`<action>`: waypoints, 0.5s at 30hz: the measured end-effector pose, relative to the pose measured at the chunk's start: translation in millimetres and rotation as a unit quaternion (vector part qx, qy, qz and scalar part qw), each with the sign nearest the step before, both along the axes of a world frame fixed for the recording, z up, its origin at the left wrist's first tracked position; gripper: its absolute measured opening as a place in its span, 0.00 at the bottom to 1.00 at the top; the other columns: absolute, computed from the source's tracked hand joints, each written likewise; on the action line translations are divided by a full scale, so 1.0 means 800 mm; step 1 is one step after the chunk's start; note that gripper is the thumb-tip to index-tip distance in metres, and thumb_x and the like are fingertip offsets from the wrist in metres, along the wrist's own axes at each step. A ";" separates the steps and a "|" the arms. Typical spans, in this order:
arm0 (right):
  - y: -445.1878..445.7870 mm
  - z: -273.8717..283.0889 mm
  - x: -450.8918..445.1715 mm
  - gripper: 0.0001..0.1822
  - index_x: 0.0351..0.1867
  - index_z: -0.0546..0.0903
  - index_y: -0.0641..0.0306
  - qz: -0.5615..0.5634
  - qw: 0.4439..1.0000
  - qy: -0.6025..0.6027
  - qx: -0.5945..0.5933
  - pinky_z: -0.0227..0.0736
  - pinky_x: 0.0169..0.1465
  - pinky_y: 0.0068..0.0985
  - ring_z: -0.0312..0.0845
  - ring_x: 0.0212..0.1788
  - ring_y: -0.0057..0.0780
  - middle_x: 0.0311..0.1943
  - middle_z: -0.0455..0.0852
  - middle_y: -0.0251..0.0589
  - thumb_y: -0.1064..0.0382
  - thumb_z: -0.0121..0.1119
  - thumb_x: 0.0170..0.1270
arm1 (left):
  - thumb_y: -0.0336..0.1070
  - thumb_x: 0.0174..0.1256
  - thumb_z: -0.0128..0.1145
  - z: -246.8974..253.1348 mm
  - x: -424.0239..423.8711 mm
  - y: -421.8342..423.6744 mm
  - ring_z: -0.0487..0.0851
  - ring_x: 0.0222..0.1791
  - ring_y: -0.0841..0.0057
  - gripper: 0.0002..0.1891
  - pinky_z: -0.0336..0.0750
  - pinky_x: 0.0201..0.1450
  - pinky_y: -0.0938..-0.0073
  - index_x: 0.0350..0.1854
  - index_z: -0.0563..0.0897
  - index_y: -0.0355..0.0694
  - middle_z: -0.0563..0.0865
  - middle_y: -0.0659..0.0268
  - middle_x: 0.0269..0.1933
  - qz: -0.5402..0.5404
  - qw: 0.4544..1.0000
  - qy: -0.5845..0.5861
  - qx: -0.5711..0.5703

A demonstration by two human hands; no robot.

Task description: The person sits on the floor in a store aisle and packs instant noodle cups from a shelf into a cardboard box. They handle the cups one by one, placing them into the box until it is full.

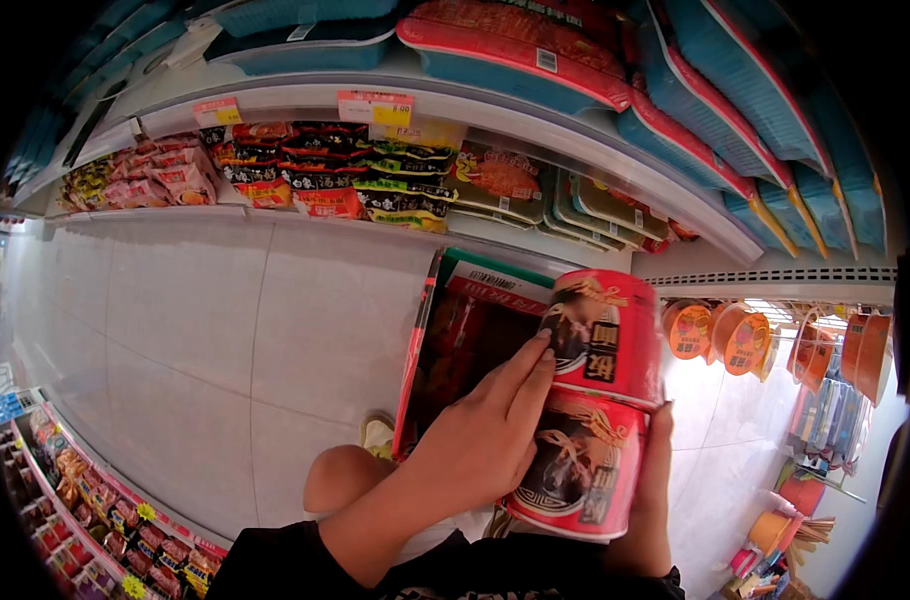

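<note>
Two red printed cup-shaped food tubs, the upper one (635,330) and the lower one (605,480), are held end to end in front of me. My left hand (485,427) lies against their left side, fingertips on the upper tub and curled fingers beside the lower. From the right, my right hand (654,472) supports them along the lower tub; most of its fingers are hidden behind. Under the tubs stands an opened cardboard carton (419,352) with red packages visible in its dark inside.
Ahead, a shelf (530,105) holds large blue-and-red trays (500,60), with noodle packets (320,172) below. Orange bowls (744,341) hang at right. A lower-left shelf (110,480) carries small snack packets. My knee (346,480) and shoe (378,431) are beside the carton on the tiled floor (185,315).
</note>
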State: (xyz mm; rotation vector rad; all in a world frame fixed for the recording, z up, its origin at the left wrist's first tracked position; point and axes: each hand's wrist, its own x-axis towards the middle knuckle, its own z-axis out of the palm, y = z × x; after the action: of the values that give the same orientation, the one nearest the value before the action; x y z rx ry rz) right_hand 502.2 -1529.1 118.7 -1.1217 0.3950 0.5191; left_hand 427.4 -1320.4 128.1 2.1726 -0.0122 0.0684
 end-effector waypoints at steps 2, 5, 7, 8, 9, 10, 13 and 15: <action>0.001 0.000 -0.003 0.32 0.72 0.63 0.59 -0.050 0.998 -0.023 -0.011 0.78 0.54 0.39 0.80 0.53 0.42 0.51 0.82 0.47 0.48 0.53 0.72 | 0.26 0.56 0.57 0.001 0.003 0.004 0.80 0.59 0.47 0.34 0.83 0.52 0.64 0.67 0.64 0.21 0.65 0.41 0.72 -0.005 0.998 -0.054 -0.012; 0.008 0.007 0.006 0.39 0.77 0.53 0.62 0.049 0.987 -0.131 -0.077 0.68 0.66 0.38 0.69 0.66 0.40 0.65 0.69 0.48 0.45 0.52 0.73 | 0.25 0.57 0.55 -0.014 0.006 -0.003 0.80 0.59 0.48 0.33 0.84 0.50 0.65 0.67 0.64 0.21 0.66 0.41 0.72 0.022 0.998 -0.059 0.023; 0.006 0.016 0.007 0.45 0.80 0.47 0.64 0.104 0.973 -0.168 -0.118 0.61 0.73 0.37 0.62 0.74 0.39 0.75 0.60 0.49 0.42 0.52 0.72 | 0.25 0.57 0.54 -0.016 0.007 -0.009 0.81 0.57 0.48 0.32 0.84 0.48 0.66 0.67 0.64 0.21 0.65 0.41 0.72 0.018 0.999 -0.036 0.019; 0.009 0.018 0.006 0.46 0.79 0.46 0.65 0.110 0.974 -0.155 -0.121 0.61 0.74 0.37 0.61 0.74 0.38 0.75 0.60 0.50 0.43 0.53 0.71 | 0.24 0.57 0.53 -0.013 0.003 -0.007 0.81 0.55 0.49 0.32 0.84 0.47 0.66 0.66 0.65 0.21 0.65 0.41 0.72 0.027 0.999 -0.019 0.022; 0.010 0.018 0.005 0.48 0.79 0.46 0.67 0.115 0.975 -0.143 -0.124 0.60 0.74 0.36 0.60 0.75 0.38 0.76 0.59 0.50 0.43 0.54 0.70 | 0.24 0.57 0.53 -0.006 -0.001 -0.004 0.82 0.54 0.49 0.31 0.84 0.46 0.67 0.66 0.65 0.20 0.65 0.41 0.72 0.026 0.999 -0.024 0.023; 0.007 0.018 0.001 0.49 0.79 0.46 0.66 0.110 0.978 -0.134 -0.118 0.61 0.74 0.36 0.61 0.75 0.38 0.76 0.59 0.50 0.41 0.55 0.68 | 0.24 0.57 0.52 0.002 -0.003 -0.002 0.82 0.53 0.50 0.31 0.84 0.45 0.67 0.66 0.65 0.20 0.66 0.40 0.72 0.016 0.999 -0.031 0.019; -0.004 0.018 -0.013 0.51 0.79 0.46 0.66 0.105 0.982 -0.117 -0.107 0.61 0.74 0.35 0.61 0.75 0.38 0.76 0.59 0.50 0.38 0.56 0.66 | 0.22 0.52 0.55 0.003 -0.010 -0.008 0.77 0.60 0.45 0.35 0.80 0.54 0.62 0.67 0.63 0.23 0.66 0.42 0.72 0.003 1.000 0.000 0.004; -0.008 0.016 -0.017 0.51 0.79 0.46 0.65 0.103 0.985 -0.103 -0.091 0.61 0.74 0.35 0.61 0.74 0.38 0.75 0.60 0.50 0.38 0.56 0.66 | 0.20 0.50 0.56 0.002 -0.011 -0.010 0.75 0.64 0.43 0.37 0.79 0.58 0.59 0.68 0.62 0.24 0.66 0.42 0.72 0.000 1.000 0.015 -0.001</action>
State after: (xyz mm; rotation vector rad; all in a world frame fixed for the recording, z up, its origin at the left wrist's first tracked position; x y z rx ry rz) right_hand 488.2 -1535.4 131.3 -1.3881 0.1484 0.5507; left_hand 418.2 -1328.4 129.6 2.1721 0.0059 0.0361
